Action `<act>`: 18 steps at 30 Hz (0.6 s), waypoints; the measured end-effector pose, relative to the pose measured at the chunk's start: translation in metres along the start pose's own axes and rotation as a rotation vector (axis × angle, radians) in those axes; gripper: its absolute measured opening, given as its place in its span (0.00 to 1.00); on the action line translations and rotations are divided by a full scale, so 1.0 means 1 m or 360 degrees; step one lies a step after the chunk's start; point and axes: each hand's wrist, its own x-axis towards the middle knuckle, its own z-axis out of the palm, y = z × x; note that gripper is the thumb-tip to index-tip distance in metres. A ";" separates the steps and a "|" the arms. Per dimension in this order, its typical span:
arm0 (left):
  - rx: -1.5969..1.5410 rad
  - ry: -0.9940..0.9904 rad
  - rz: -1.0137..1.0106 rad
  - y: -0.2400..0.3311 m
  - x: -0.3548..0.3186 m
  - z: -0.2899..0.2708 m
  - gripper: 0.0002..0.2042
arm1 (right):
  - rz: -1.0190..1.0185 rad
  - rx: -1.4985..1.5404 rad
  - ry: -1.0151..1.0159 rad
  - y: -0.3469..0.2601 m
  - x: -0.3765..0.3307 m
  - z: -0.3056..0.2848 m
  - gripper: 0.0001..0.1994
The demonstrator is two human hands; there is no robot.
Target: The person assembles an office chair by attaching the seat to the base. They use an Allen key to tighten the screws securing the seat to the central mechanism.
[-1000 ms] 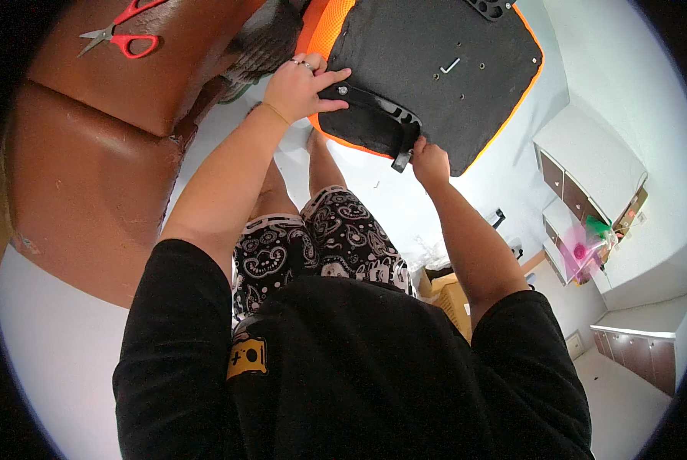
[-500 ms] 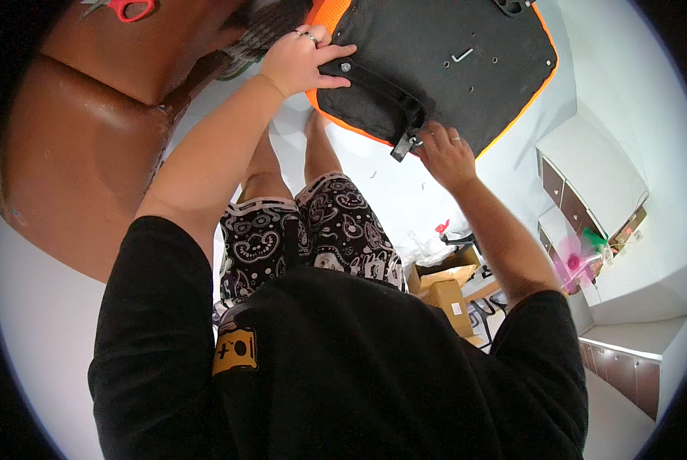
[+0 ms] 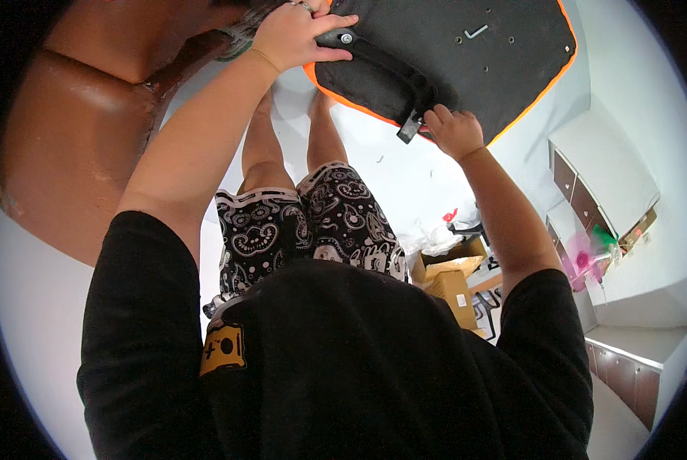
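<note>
So my left hand (image 3: 290, 40) straddles a round silver metal bolt (image 3: 346, 38), thumb and forefinger apart, probably steadying the curved black plastic-looking bracket (image 3: 393, 71) along the orange-edged black fabric cushion's (image 3: 520, 77) near side, where my right hand (image 3: 455, 130) curls its fingers, can't tell if clamped.

Free room over the black panel (image 3: 512, 84) beyond the right hand (image 3: 456, 132), black bracket (image 3: 387, 64) leftward
</note>
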 end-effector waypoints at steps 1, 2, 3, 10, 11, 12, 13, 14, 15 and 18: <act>-0.0016 0.0007 0.0001 0.002 0.003 0.003 0.26 | 0.0090 0.0010 0.0055 -0.001 -0.005 0.006 0.12; -0.0007 0.0013 0.0009 0.003 0.003 0.005 0.26 | 0.0317 0.0066 0.0097 -0.009 -0.009 0.015 0.13; 0.0002 0.0019 0.0018 0.003 0.004 0.008 0.26 | 0.0547 0.0121 0.0139 -0.020 -0.014 0.026 0.14; -0.0074 0.0093 0.0036 0.006 0.017 0.017 0.25 | 0.1923 0.0694 0.0272 -0.084 0.005 0.046 0.14; -0.0086 0.0099 0.0055 0.006 0.019 0.018 0.25 | 0.1832 0.0695 0.0198 -0.077 -0.003 0.045 0.14; -0.0098 0.0105 0.0074 0.007 0.022 0.020 0.25 | 0.1739 0.0696 0.0125 -0.069 -0.012 0.043 0.14; -0.0114 0.0112 0.0096 0.009 0.026 0.021 0.25 | 0.1622 0.0648 0.0014 -0.060 -0.021 0.038 0.14; -0.0107 0.0078 0.0071 0.011 0.027 0.023 0.25 | 0.1455 0.0537 0.0138 -0.054 -0.030 0.033 0.14; -0.0100 0.0045 0.0047 0.013 0.028 0.024 0.25 | 0.1394 0.0470 0.0062 -0.046 -0.037 0.029 0.14; -0.0113 0.0027 0.0031 0.018 0.031 0.025 0.25 | 0.1266 0.0314 -0.0201 -0.034 -0.043 0.013 0.15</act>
